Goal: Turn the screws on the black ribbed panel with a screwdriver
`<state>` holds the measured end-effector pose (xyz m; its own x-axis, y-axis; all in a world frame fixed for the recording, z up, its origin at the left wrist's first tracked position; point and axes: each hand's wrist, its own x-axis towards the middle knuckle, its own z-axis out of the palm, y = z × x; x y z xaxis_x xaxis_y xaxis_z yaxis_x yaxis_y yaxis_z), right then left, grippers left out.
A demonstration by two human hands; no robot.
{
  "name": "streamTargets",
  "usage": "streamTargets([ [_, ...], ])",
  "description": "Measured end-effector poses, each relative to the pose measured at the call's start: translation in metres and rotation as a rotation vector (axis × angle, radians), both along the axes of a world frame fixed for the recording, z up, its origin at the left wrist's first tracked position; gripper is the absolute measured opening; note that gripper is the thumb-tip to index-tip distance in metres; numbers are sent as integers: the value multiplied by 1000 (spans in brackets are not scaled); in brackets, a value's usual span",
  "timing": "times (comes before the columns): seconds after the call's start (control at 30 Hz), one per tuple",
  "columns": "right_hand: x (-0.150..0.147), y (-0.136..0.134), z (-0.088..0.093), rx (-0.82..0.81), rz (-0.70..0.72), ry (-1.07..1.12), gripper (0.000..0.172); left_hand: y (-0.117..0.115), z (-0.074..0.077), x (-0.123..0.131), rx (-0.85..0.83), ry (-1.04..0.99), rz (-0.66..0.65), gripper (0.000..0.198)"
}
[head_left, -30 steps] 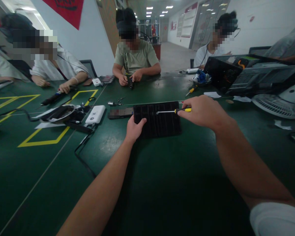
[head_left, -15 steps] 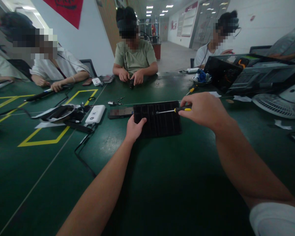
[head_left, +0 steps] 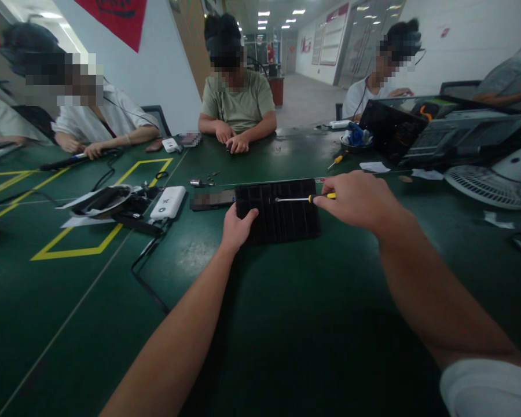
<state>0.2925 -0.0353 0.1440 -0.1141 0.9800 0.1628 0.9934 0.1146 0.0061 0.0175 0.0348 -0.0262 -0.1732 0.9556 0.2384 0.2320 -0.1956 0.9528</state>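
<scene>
A flat black panel with ribs and recesses is tilted up above the green table. My left hand grips its left edge, thumb on the near face. My right hand is closed around the black-and-yellow handle of a screwdriver. The screwdriver's shaft lies level across the panel, pointing left, with its tip at a small spot near the panel's middle. Whether the tip sits on a screw is too small to tell. Behind the panel's left side lies a dark flat object, partly covered.
A white power bank and a dark cabled device lie left. Beyond are a small metal cylinder and loose bits. Another screwdriver, a blue-filled bowl and a white fan stand right. Several people sit around the table.
My right hand has shifted slightly and its fingers now wrap more over the screwdriver's handle. The panel and my left hand have barely moved. The person opposite has moved their hands.
</scene>
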Motion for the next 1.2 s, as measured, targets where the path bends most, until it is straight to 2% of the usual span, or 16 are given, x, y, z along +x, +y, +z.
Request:
streamTargets([
  [0.23,3,4,-5,-52,43,17,44,-1,2,0,-2,-16,-9,34],
  [0.5,8,6,-9,-52,73,32,27,-1,2,1,1,-12,-8,33],
  [0.67,7,6,-7,-29,61,50,24,-2,3,1,-5,-7,-4,32],
  [0.9,10,7,-6,-19,65,74,27,-1,1,0,-2,-12,-6,32],
  [1.2,11,8,-6,-36,76,54,34,-4,7,1,-14,-3,-2,32],
])
